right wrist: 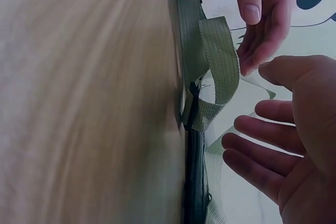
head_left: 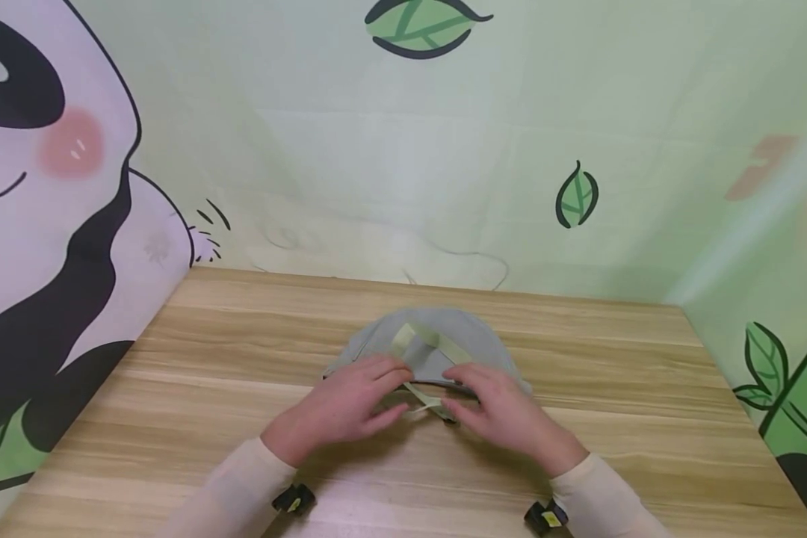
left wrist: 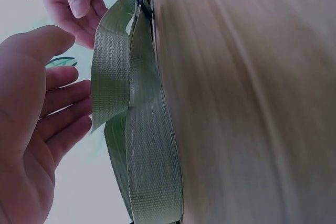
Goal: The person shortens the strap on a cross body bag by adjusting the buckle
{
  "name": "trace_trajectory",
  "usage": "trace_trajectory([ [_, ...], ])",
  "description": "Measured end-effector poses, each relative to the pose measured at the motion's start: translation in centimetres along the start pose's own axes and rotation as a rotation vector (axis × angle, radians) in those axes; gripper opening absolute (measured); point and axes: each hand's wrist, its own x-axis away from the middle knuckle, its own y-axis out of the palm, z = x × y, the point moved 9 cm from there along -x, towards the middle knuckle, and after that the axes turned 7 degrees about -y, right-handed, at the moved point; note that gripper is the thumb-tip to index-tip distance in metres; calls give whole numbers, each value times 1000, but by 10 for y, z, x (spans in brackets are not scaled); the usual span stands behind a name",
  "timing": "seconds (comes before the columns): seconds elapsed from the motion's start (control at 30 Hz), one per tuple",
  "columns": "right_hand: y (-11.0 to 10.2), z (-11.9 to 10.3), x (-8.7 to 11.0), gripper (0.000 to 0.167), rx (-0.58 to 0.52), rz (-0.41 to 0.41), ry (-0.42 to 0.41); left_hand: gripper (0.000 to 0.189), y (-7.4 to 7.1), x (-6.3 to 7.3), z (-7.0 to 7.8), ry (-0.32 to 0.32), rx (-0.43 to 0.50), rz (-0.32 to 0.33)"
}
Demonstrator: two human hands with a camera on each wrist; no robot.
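A grey, half-round fabric bag lies flat on the table, its curved side away from me. Pale green webbing strap loops along its near straight edge, and another length crosses its top. A small black fitting sits on the strap beside a dark, zipper-like edge. My left hand hovers at the bag's near left, fingers loosely bent beside the strap. Mirroring it on the near right is my right hand, its fingers spread and relaxed. Both wrist views show empty palms; the fingertips overlap the bag's edge in the head view.
The bag lies on a wood-grain table that meets a printed backdrop at its far edge. More printed panels with a panda and leaves flank both sides. Small black devices are worn at both wrists.
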Motion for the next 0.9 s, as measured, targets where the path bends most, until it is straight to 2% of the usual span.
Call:
trace_trajectory([
  [0.2, 7, 2, 1, 32, -55, -48, 28, 40, 7, -2, 3, -3, 23, -63],
  [0.47, 16, 5, 3, 21, -89, -110, 91, 40, 18, -5, 3, -46, 53, -148],
  [0.7, 23, 9, 5, 15, -59, -147, 123, 35, 22, -6, 7, -4, 30, -152],
  [0.9, 21, 7, 5, 11, -56, -149, 118, 19, 21, -8, 10, 19, 17, -134],
])
